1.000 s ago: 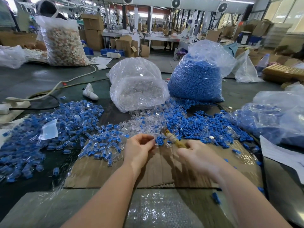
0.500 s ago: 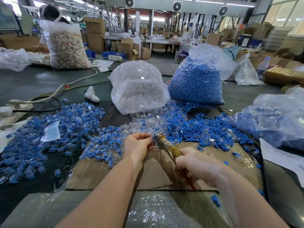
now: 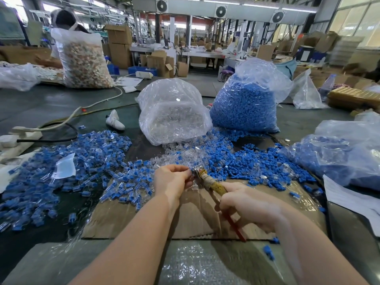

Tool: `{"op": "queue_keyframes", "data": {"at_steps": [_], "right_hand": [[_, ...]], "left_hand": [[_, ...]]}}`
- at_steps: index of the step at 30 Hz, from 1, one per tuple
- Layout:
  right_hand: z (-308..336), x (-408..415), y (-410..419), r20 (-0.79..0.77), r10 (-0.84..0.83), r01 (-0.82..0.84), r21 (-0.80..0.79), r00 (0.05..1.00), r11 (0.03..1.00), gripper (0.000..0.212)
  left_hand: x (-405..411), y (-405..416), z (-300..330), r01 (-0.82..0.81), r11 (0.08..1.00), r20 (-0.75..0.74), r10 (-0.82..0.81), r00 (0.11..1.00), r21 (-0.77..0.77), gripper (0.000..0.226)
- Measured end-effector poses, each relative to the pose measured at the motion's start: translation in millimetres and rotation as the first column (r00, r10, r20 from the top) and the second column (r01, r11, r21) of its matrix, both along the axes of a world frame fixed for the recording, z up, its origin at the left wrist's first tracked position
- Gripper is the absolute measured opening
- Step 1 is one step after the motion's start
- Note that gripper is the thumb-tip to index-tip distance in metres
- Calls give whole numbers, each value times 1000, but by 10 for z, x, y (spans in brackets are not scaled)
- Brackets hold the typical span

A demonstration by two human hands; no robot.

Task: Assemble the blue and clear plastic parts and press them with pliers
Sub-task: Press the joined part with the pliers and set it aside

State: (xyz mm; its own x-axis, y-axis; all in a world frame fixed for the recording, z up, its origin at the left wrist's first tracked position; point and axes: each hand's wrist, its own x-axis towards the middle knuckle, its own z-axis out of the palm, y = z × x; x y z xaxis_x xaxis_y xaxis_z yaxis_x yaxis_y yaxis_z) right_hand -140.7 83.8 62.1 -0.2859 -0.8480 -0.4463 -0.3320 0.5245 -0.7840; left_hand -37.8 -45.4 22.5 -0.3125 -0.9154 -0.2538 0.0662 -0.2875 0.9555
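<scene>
Change: the pliers (image 3: 207,181), a second ago pointing clear of the left hand (image 3: 172,179), now have their nose brought against its fingertips; the pressing step looks under way.
Left hand: fingers pinched together on a small part, too hidden to tell blue from clear.
Right hand (image 3: 248,204): fingers wrapped tight round the pliers' handles.
Pliers axis: long axis runs from lower right to upper left, nose pointing at the left fingertips, above the cardboard sheet (image 3: 191,219).
Assembled pile (image 3: 82,161): to the left.
</scene>
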Motion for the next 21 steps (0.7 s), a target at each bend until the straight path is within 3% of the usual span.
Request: {"op": "queue_keyframes", "data": {"at_steps": [6, 11, 17, 21], "right_hand": [[10, 31, -3, -24, 19, -20, -22, 1000, 1000, 15], [-20, 58, 0, -172, 35, -37, -12, 984, 999, 7], [-32, 82, 8, -286, 76, -73, 23, 955, 997, 12], [-48, 101, 30, -199, 15, -32, -85, 980, 996, 16]], "left_hand": [[8, 18, -13, -11, 1000, -4, 11, 1000, 11, 12], [-18, 26, -49, -23, 999, -4, 23, 1000, 26, 16], [-20, 46, -89, -29, 999, -14, 30, 999, 37, 12], [-25, 71, -105, -45, 997, -63, 49, 997, 66, 12]]}}
